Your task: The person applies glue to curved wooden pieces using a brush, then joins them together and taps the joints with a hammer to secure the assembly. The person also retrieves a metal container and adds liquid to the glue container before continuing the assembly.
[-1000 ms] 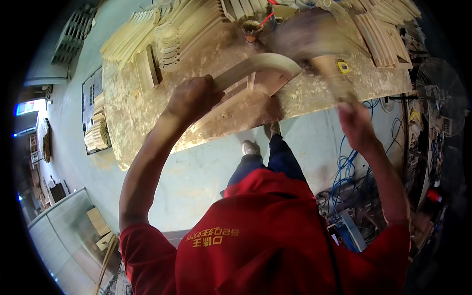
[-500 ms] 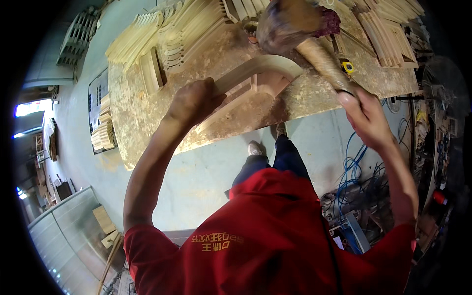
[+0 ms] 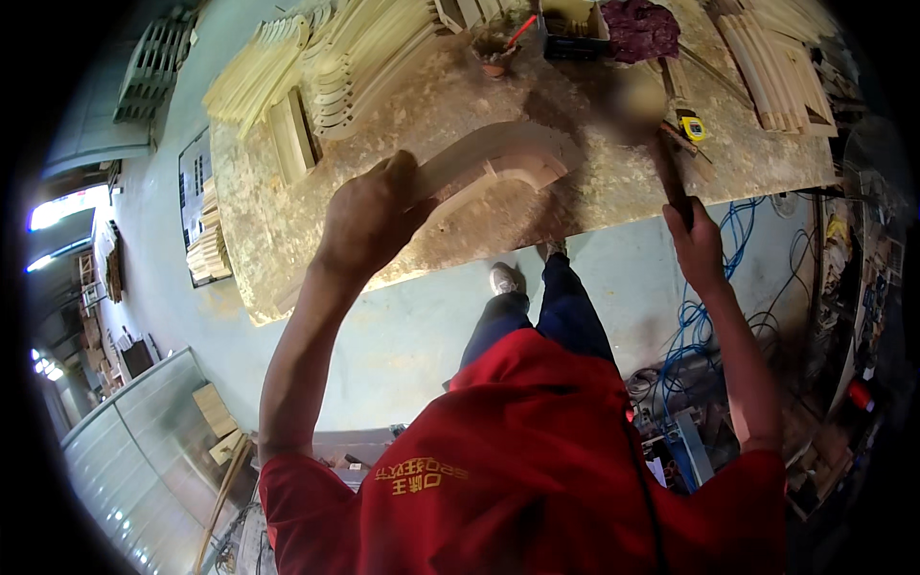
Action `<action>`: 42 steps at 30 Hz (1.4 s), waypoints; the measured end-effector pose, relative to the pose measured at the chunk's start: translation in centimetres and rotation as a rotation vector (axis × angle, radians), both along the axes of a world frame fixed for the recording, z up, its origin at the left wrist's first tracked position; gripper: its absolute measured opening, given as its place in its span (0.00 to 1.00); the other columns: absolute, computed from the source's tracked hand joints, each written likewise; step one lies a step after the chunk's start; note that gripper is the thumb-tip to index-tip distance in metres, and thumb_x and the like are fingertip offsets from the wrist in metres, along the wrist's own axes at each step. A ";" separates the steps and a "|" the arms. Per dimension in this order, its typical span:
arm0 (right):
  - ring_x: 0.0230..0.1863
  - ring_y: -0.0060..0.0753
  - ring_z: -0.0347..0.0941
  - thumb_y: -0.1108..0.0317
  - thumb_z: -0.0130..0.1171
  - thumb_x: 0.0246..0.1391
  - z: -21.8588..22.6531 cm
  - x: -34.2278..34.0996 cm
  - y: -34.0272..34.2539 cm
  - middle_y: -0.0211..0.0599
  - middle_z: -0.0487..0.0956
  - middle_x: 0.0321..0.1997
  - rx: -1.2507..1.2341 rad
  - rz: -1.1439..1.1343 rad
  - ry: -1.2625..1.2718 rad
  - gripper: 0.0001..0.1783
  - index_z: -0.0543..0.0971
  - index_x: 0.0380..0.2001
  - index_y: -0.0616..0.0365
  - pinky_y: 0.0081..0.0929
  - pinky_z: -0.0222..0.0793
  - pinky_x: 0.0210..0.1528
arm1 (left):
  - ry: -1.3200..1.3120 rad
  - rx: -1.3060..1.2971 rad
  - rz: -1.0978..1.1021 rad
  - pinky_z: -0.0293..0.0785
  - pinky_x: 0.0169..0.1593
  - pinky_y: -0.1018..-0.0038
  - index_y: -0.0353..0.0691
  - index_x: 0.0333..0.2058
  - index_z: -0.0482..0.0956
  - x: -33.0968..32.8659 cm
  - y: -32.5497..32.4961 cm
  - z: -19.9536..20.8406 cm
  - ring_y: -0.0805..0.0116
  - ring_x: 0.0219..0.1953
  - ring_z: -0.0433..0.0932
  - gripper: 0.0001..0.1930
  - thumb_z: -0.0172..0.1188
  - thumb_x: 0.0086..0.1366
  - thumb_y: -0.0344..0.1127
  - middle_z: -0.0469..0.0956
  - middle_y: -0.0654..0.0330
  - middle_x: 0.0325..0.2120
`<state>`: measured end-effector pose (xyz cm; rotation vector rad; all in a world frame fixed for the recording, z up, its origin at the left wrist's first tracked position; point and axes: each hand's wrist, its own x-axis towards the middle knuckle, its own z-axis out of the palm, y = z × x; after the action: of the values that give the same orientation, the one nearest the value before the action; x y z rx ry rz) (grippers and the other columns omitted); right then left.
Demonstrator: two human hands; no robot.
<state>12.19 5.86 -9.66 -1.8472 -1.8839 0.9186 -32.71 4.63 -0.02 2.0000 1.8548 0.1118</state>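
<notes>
My left hand [image 3: 369,218] is closed round the left end of a curved wooden piece [image 3: 494,151], a bent U-like frame with a short crosspiece inside its curve. The piece sits over the near part of the table, its bend toward the right. On the right, my right hand [image 3: 696,244] grips the handle of a mallet [image 3: 668,174]. The mallet's head is smeared by motion and lies to the right of the bend, apart from the wood in this view.
Stacked curved wooden parts [image 3: 383,57] line the worktable's [image 3: 383,125] far left, with more slats [image 3: 757,72] at far right. A pot with a red stick [image 3: 494,59], dark box [image 3: 572,43], maroon cloth [image 3: 640,29] and yellow tape measure [image 3: 692,126] lie around. Blue hoses [image 3: 695,321] trail on the floor.
The mallet has swung down and away from the camera, its head now nearer the table. My right hand has lowered with it. The curved piece has shifted slightly downward in the picture, still in my left hand.
</notes>
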 end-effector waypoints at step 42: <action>0.70 0.60 0.71 0.84 0.67 0.42 -10.6 -15.4 7.1 0.47 0.74 0.71 0.128 0.569 0.615 0.45 0.70 0.69 0.59 0.45 0.71 0.72 | 0.009 -0.010 0.202 0.85 0.38 0.65 0.43 0.45 0.85 7.4 4.6 -1.0 0.57 0.39 0.88 0.24 0.78 0.45 0.27 0.87 0.60 0.41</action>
<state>-3.19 12.95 -20.22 -0.8019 -1.9937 1.3117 -25.33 9.23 -1.01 1.8043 2.0555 0.1505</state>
